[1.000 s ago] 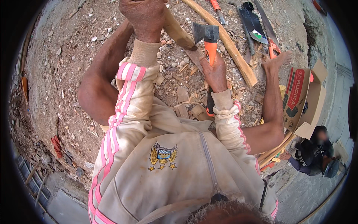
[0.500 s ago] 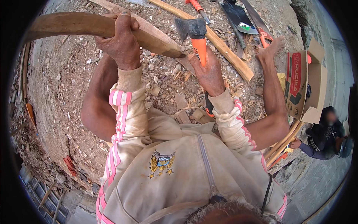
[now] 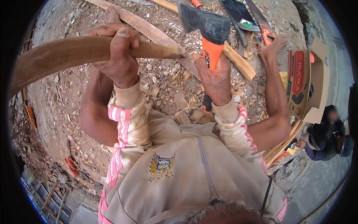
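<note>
My left hand (image 3: 121,56) is wrapped round a brown wooden pole (image 3: 63,52), thick at the far left and tapering to an end right of my fist. My right hand (image 3: 216,76) grips a hatchet (image 3: 211,48) by its orange and black handle. The dark hatchet head (image 3: 207,24) is raised above my fist, its blade to the left. A gap separates the blade from the pole's tapered end. Beneath that end lies a long flat plank (image 3: 149,30) on the ground.
Wood chips (image 3: 182,106) litter the stony ground between my legs. Beyond my right hand are a squared timber (image 3: 240,63), a handsaw (image 3: 263,28) with an orange handle and a dark flat-bladed tool (image 3: 238,16). At right stand an open cardboard box (image 3: 307,86) and a seated person (image 3: 326,134).
The hatchet has come up closer to the camera and slightly right. My left hand has lifted the pole's thick part nearer, and its tapered end has levelled out.
</note>
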`<state>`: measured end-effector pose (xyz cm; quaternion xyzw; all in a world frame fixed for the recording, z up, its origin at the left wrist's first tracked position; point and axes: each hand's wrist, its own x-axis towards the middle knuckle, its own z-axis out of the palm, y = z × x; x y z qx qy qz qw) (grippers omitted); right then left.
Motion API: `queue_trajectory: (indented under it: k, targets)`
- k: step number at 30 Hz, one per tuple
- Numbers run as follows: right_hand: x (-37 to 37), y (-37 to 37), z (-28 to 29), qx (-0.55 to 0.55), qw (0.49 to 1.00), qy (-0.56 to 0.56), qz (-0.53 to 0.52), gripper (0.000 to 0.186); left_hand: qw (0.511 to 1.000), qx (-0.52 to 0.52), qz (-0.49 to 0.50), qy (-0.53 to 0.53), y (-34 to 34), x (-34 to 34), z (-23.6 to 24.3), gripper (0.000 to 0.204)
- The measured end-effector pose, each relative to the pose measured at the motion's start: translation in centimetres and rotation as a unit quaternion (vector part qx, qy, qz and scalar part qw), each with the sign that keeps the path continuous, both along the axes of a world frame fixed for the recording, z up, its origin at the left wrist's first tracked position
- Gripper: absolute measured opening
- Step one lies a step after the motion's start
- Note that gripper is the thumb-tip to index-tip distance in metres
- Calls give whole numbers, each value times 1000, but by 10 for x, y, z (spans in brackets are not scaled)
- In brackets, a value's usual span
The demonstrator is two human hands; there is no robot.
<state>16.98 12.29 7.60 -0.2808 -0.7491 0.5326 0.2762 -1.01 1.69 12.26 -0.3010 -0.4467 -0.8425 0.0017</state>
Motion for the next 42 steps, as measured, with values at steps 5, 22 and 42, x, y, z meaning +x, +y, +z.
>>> queue_trajectory:
  k: [5,22,42]
  targets:
    - [8,-6,-5,36,999,4,-27,33,996,6,-85,-40,-4,-1,3,25]
    - [15,-17,-58,-40,994,-96,12,32,998,-57,-20,9,-9,20,4,27]
    - [6,-17,-8,-21,999,-10,-43,28,998,-57,13,30,-10,53,2,31]
